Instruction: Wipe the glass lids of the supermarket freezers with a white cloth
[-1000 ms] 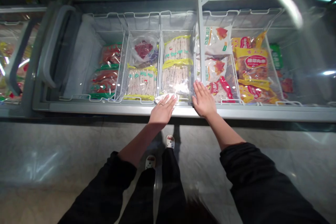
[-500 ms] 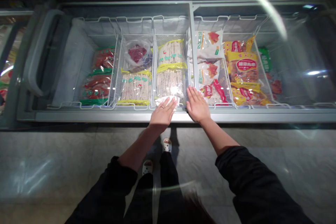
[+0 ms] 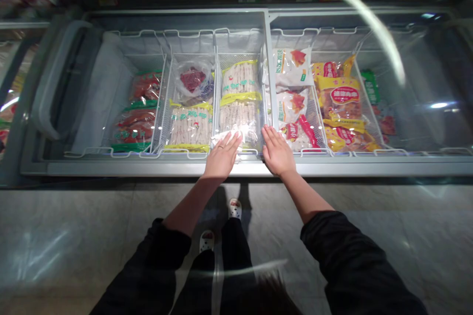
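Observation:
I stand at a chest freezer [image 3: 148, 168] with sliding glass lids. My left hand [image 3: 220, 156] lies flat, fingers stretched, on a white cloth [image 3: 229, 139] pressed against the glass at the front edge. My right hand [image 3: 276, 151] lies flat and open on the glass beside it, over the divider between the two lids. Under the hands, wire baskets hold clear yellow-banded packs of pale sticks [image 3: 238, 101].
Other baskets hold red and green packs [image 3: 138, 120], a clear bag of red meat [image 3: 193, 80], white packs [image 3: 291, 66] and yellow packs [image 3: 342, 98]. A grey lid handle [image 3: 50, 78] runs along the left. The glossy floor and my slippered feet [image 3: 219, 226] lie below.
The view has drifted, so the freezer sits lower and further left in the picture. Both hands stay flat on the glass, the left hand and cloth shifted slightly left.

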Available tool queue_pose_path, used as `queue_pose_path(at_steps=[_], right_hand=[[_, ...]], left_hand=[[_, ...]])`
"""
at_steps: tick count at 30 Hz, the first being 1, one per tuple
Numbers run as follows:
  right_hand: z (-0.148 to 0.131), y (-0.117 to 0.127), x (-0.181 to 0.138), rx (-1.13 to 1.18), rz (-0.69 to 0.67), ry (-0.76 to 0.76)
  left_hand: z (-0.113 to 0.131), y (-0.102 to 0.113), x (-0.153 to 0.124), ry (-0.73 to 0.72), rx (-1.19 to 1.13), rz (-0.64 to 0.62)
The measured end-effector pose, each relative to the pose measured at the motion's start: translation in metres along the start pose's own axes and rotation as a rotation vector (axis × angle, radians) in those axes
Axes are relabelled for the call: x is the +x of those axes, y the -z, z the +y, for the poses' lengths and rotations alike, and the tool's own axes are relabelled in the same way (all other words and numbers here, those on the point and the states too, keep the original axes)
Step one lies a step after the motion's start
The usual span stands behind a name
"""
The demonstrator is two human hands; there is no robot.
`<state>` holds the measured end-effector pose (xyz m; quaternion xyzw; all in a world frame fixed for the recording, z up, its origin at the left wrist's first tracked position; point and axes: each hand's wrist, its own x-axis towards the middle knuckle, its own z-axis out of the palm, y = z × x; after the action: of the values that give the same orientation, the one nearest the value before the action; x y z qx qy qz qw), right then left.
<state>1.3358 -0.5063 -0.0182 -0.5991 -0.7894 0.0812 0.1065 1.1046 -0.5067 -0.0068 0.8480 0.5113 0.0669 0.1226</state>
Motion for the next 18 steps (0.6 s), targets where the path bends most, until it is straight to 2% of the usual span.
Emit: queue_pose_path(at_steps=[2, 4, 7, 9, 11, 13, 15, 18], right_hand=[[0.000, 0.001, 0.000, 0.003, 0.002, 0.002], [-0.001, 0.001, 0.001, 0.006, 0.002, 0.001], [-0.001, 0.001, 0.001, 0.011, 0.003, -0.003], [-0.001, 0.000, 0.001, 0.012, 0.005, -0.004], [0.000, -0.001, 0.000, 0.011, 0.010, -0.005], [0.001, -0.001, 0.000, 0.011, 0.013, -0.008], [0.001, -0.002, 0.001, 0.014, 0.013, -0.011], [0.001, -0.002, 0.001, 0.025, 0.017, -0.016]], left_hand=[[0.010, -0.004, -0.011, -0.041, -0.014, -0.047], [0.017, -0.006, -0.009, -0.110, -0.016, -0.079], [0.017, -0.003, 0.015, -0.215, -0.016, -0.083], [0.011, 0.001, 0.034, -0.232, -0.024, -0.053], [0.005, 0.003, 0.047, -0.173, -0.035, 0.003], [0.000, 0.003, 0.048, -0.061, -0.043, 0.057], [0.000, 0.001, 0.038, 0.031, -0.052, 0.073], [0.007, -0.004, 0.015, 0.016, -0.077, 0.000]])
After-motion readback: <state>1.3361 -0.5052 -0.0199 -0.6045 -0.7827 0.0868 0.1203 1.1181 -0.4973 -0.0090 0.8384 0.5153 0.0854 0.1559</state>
